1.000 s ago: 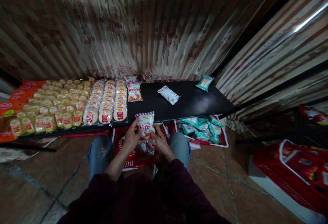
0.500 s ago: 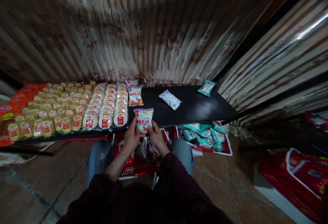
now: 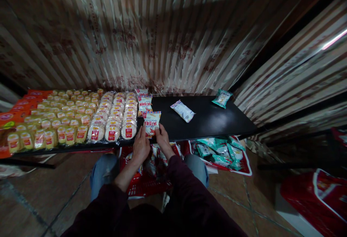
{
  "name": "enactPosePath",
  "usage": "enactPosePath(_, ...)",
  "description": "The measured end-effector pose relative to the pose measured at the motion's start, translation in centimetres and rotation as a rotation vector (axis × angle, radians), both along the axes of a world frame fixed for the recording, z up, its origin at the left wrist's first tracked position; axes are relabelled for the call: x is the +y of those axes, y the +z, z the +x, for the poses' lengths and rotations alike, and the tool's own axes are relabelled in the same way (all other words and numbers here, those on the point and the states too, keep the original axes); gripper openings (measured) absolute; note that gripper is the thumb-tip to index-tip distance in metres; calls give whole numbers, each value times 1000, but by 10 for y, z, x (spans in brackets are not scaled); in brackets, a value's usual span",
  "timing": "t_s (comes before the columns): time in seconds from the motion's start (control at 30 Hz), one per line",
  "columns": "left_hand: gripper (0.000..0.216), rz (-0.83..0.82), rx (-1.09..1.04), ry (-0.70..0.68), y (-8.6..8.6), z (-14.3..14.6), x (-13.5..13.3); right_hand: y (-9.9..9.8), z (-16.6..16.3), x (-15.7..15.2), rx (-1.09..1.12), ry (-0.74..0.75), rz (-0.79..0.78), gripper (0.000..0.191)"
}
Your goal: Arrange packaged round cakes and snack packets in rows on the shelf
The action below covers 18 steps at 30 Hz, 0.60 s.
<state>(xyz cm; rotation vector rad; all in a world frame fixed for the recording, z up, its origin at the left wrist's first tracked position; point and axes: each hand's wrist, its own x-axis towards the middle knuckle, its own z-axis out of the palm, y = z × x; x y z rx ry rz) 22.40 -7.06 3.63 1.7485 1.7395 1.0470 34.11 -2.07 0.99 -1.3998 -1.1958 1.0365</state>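
Note:
Between my two hands is a white snack bag (image 3: pixel 151 123) with a striped top edge and red lettering, its printed face toward me. My left hand (image 3: pixel 141 145) grips its left lower side and my right hand (image 3: pixel 163 139) its right lower side, thumbs at the front. The bag is over the front of the black shelf (image 3: pixel 173 130). Just behind it, bags of the same kind (image 3: pixel 145 104) stand in a short row beside the round packaged crackers (image 3: pixel 128 126). Farther right, another white bag (image 3: pixel 183 111) lies with its back side up.
A green snack bag (image 3: pixel 222 98) lies at the shelf's right rear. Yellow packaged cakes (image 3: pixel 48 138) and orange packs (image 3: pixel 16 110) fill the left. Below are a red basket (image 3: pixel 135 190) of white bags between my knees and another basket (image 3: pixel 248 166) of green bags.
Both hands have pushed the white snack bag forward over the shelf, closer to the row of matching bags. The whole view has shifted slightly.

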Motion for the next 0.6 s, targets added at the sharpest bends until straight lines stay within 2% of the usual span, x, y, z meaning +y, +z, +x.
enactPosePath(0.3, 57, -1, 76, 15, -8, 3, 12, -6, -7, 25, -130, -24, 31, 43)
enactPosePath(0.6, 58, 19, 157, 36, -8, 4, 24, -11, -18, 42, -319, -64, 138, 43)
